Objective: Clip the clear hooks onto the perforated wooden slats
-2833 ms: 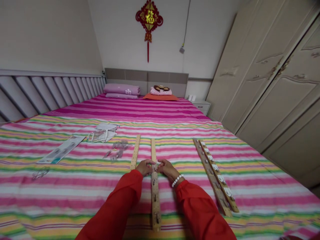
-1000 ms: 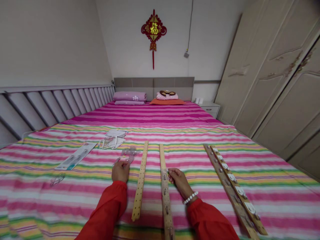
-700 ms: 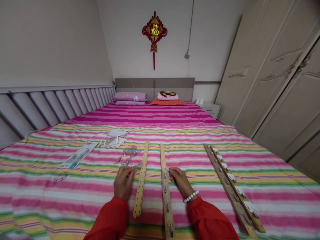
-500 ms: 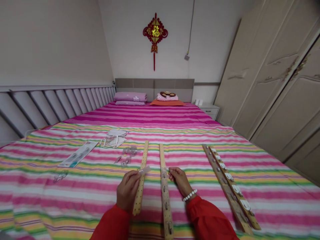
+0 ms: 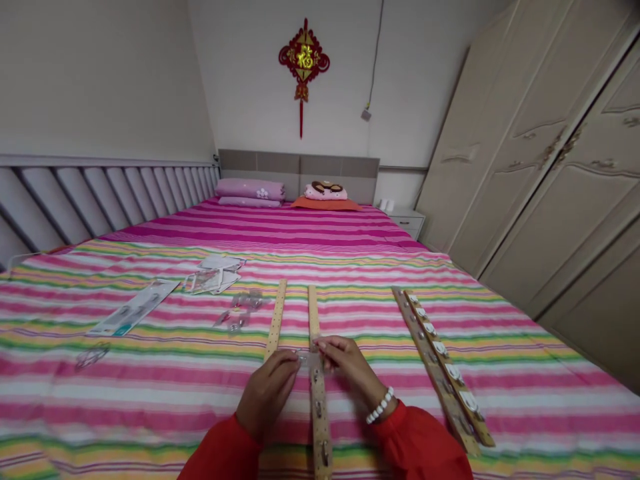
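My left hand pinches a small clear plastic packet above the middle wooden strip. Thumb and fingers of my right hand are pressed together at the right end of that packet; whether they grip its edge or a small piece is too small to tell. Several metal hooks sit along the near part of the middle strip. A second wooden strip, dotted with small holes, lies to its left, its near end hidden behind my left hand.
To the right lie two more strips, one with white round pieces. On the left are small plastic packets, flat clear packaging, white cards with plastic and a thin wire loop. A striped sheet covers the bed.
My left hand has moved right with the packet, bringing it over the middle strip to meet my right hand. The view has turned slightly to the right.
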The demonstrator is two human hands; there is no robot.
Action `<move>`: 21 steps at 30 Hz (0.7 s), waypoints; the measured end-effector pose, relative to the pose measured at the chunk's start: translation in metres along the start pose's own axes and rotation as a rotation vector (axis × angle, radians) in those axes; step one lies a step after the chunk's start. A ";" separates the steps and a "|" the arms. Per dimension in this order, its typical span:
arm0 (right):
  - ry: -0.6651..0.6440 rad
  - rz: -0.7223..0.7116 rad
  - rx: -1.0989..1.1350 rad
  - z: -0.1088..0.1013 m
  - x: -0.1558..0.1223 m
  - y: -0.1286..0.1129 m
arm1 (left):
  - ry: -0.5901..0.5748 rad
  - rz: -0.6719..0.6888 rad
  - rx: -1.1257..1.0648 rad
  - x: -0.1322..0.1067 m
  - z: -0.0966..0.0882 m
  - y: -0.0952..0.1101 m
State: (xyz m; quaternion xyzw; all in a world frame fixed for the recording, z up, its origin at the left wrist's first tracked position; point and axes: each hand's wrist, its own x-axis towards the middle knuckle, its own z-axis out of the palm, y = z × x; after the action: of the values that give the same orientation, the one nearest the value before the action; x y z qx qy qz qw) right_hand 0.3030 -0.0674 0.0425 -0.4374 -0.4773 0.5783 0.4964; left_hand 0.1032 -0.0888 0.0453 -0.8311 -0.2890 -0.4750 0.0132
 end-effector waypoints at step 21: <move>0.113 0.070 0.370 0.016 -0.019 0.005 | 0.079 -0.115 0.058 0.006 0.029 0.012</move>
State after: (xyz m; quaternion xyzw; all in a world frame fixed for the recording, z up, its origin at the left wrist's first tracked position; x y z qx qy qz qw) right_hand 0.2889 -0.0886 0.0409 -0.3869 -0.3188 0.6477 0.5737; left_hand 0.1339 -0.0870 0.0375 -0.7929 -0.3491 -0.4989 0.0213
